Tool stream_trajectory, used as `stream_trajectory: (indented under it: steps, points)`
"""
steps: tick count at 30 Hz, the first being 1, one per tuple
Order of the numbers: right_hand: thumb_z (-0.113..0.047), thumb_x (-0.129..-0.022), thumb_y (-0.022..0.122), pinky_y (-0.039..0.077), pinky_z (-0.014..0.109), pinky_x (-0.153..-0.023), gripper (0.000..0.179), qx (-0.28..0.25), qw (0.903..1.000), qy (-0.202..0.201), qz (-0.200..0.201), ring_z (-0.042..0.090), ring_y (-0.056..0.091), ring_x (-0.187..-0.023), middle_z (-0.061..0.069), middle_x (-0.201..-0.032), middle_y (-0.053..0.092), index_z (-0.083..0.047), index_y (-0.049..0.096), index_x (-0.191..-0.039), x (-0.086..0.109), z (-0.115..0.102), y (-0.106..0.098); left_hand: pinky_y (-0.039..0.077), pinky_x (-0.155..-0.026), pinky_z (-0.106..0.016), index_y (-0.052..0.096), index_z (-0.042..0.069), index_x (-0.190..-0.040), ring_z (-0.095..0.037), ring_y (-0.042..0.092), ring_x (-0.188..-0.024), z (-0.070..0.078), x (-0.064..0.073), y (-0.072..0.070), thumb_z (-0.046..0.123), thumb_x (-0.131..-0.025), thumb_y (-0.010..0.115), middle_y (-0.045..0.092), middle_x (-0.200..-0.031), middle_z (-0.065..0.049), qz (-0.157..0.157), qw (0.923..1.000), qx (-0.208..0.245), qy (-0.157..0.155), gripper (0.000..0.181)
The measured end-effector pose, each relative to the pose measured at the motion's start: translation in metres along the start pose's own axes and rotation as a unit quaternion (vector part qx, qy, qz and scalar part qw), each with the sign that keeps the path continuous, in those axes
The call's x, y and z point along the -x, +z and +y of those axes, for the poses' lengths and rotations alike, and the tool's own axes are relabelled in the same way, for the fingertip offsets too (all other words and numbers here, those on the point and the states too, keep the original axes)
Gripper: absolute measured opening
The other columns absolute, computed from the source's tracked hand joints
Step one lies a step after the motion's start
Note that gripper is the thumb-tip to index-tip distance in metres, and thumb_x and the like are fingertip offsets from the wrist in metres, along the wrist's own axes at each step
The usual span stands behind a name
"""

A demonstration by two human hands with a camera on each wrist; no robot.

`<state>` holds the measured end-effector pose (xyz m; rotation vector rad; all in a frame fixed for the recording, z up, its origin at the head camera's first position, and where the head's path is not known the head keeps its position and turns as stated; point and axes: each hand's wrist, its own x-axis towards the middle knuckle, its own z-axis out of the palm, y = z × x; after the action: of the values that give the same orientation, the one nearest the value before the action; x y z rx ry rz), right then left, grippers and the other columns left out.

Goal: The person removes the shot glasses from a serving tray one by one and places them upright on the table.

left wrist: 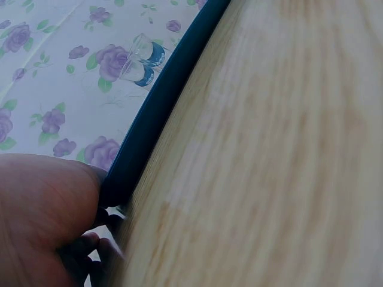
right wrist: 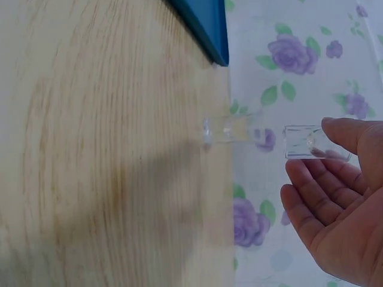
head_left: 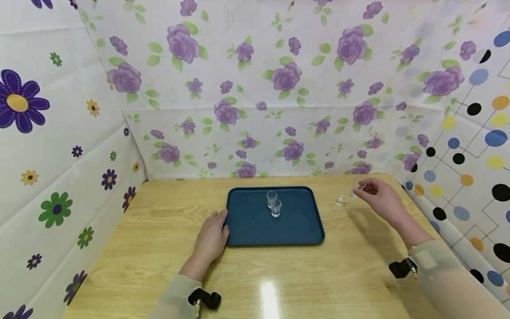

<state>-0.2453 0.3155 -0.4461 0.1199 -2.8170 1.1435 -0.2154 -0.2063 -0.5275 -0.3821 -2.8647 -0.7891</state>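
My right hand [head_left: 378, 197] pinches a small clear shot glass [right wrist: 302, 142] between thumb and fingers over the table's back right. Beside it, a second clear shot glass [head_left: 340, 201] stands upright on the wood. A dark blue rectangular tray [head_left: 247, 228] lies flat in the middle of the table. Two more clear shot glasses [head_left: 276, 209] stand close together on it, a little right of its centre. My left hand [head_left: 211, 235] rests against the tray's left side near the front corner, thumb and forefinger at the rim; in the left wrist view its fingers are partly hidden.
The light wooden table [head_left: 151, 252] ends at a flowered cloth wall [head_left: 263, 106] behind the tray. More patterned cloth hangs on the left and right sides. A dark wrist camera [head_left: 205, 298] sits on each sleeve.
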Motion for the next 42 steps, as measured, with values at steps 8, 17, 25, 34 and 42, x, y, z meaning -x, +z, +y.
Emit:
stream_trajectory:
  steps: [8, 17, 25, 34, 42]
  points:
    - [-0.048, -0.113, 0.063, 0.060, 0.051, -0.089, 0.063, 0.006, 0.9996, 0.025, -0.012, 0.041, 0.064, -0.121, 0.025, -0.134, 0.065, 0.004, 0.058, -0.147, -0.005, 0.021, 0.000, 0.031, -0.131, -0.061, 0.051, -0.007, -0.161, -0.048, 0.041, -0.156, 0.000, -0.002, -0.001, 0.004, -0.111, 0.063, 0.054, -0.161, -0.026, 0.002, 1.0000, 0.002, -0.001, 0.053]
    - [-0.043, -0.112, 0.066, 0.060, 0.039, -0.084, 0.059, -0.003, 0.9993, 0.032, -0.017, 0.041, 0.065, -0.118, 0.026, -0.132, 0.065, 0.006, 0.059, -0.145, -0.013, 0.038, 0.011, 0.032, -0.130, -0.063, 0.052, -0.008, -0.160, -0.050, 0.042, -0.155, 0.002, -0.002, -0.002, 0.002, -0.110, 0.063, 0.055, -0.160, -0.027, 0.005, 1.0000, 0.002, -0.001, 0.052]
    - [-0.039, -0.112, 0.067, 0.058, 0.035, -0.081, 0.056, -0.022, 0.9987, 0.042, -0.021, 0.041, 0.064, -0.118, 0.028, -0.133, 0.064, 0.006, 0.059, -0.144, -0.017, 0.043, 0.020, 0.031, -0.131, -0.061, 0.052, -0.007, -0.160, -0.048, 0.042, -0.156, 0.003, 0.001, -0.002, 0.003, -0.111, 0.063, 0.055, -0.161, -0.026, 0.003, 1.0000, 0.005, -0.006, 0.052]
    - [-0.037, -0.111, 0.069, 0.058, 0.036, -0.077, 0.055, -0.018, 0.9982, 0.050, -0.027, 0.039, 0.065, -0.112, 0.027, -0.132, 0.065, 0.007, 0.059, -0.144, -0.020, 0.046, 0.028, 0.033, -0.130, -0.061, 0.053, -0.007, -0.159, -0.048, 0.044, -0.155, 0.001, 0.001, 0.001, 0.002, -0.110, 0.064, 0.056, -0.160, -0.026, 0.011, 0.9999, -0.003, -0.001, 0.051]
    - [-0.032, -0.111, 0.070, 0.055, 0.036, -0.073, 0.047, -0.027, 0.9982, 0.047, -0.027, 0.033, 0.064, -0.103, 0.027, -0.129, 0.066, 0.005, 0.061, -0.139, -0.020, 0.043, 0.034, 0.036, -0.128, -0.063, 0.054, -0.007, -0.158, -0.048, 0.044, -0.154, 0.001, 0.001, 0.001, 0.002, -0.109, 0.064, 0.057, -0.159, -0.026, 0.014, 0.9999, 0.001, -0.002, 0.051]
